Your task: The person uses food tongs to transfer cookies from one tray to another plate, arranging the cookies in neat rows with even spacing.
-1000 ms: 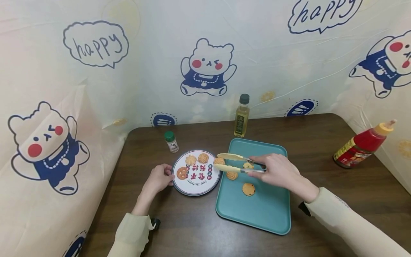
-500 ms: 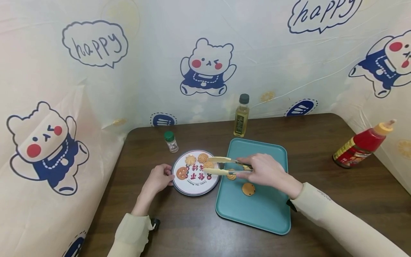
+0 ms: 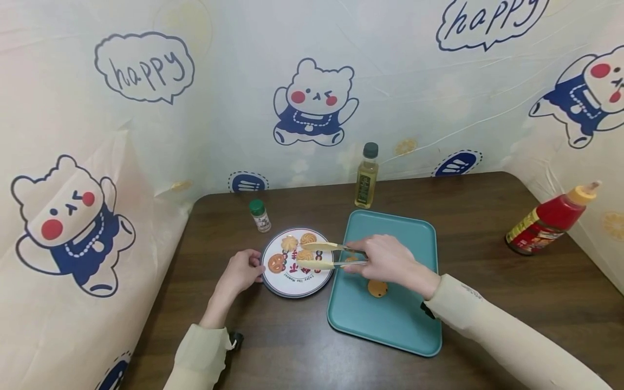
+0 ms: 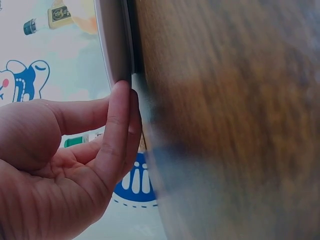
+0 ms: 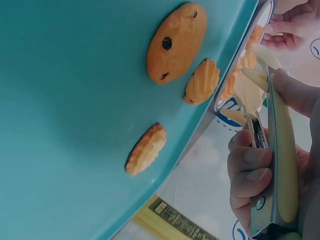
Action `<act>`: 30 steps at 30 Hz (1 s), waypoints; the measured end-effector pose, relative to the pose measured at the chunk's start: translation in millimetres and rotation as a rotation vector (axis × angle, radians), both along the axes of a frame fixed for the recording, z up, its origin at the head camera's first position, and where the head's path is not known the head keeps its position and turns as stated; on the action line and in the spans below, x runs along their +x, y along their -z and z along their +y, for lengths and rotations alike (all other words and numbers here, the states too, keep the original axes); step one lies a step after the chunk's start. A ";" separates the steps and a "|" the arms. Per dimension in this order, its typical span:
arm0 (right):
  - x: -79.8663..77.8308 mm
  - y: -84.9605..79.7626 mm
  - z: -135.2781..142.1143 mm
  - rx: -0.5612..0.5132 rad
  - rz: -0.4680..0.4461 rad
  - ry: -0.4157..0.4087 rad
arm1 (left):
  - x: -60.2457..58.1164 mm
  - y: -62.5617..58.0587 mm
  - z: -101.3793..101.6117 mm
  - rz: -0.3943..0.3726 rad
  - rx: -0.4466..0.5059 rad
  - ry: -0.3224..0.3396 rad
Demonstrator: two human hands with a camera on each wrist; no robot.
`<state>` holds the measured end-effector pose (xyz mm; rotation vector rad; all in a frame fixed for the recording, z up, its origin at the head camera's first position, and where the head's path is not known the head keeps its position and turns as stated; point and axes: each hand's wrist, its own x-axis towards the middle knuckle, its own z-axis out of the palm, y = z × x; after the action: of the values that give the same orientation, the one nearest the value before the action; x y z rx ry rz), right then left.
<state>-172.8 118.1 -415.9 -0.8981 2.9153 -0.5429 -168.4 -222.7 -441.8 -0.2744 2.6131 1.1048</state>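
Observation:
My left hand (image 3: 242, 266) pinches the left rim of a round white plate (image 3: 287, 284) with printed red characters; the left wrist view shows thumb and fingertips at the rim. In my right hand (image 3: 387, 257) are metal tongs (image 5: 275, 165) with cream tips, reaching left over the plate. Between the tips lies a swirl cookie (image 3: 305, 254). Other cookies on the plate are a flower-shaped cookie (image 3: 290, 243), a second swirl cookie (image 3: 309, 238) and a pretzel-shaped cookie (image 3: 277, 263). The right hand and tongs partly cover the teal tray (image 3: 385, 325).
On the tray lie a dotted round cookie (image 5: 176, 44), a ridged cookie (image 5: 202, 82) and another small cookie (image 5: 146, 149). Behind stand a green-capped shaker (image 3: 260, 216) and an oil bottle (image 3: 366, 176). A red squeeze bottle (image 3: 551, 221) stands at the right of the brown table (image 3: 273, 346).
My right hand has carried the tongs left from the tray to over the plate, bringing a swirl cookie with them. The left hand has stayed at the plate's rim.

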 end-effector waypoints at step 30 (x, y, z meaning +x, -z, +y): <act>-4.8 8.2 -15.4 0.061 -0.047 0.020 | 0.5 -0.8 -0.3 0.005 0.002 0.010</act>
<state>-177.6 102.7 -424.0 -0.8378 2.8852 -0.4671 -168.0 -222.9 -441.0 -0.2584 2.6150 1.1061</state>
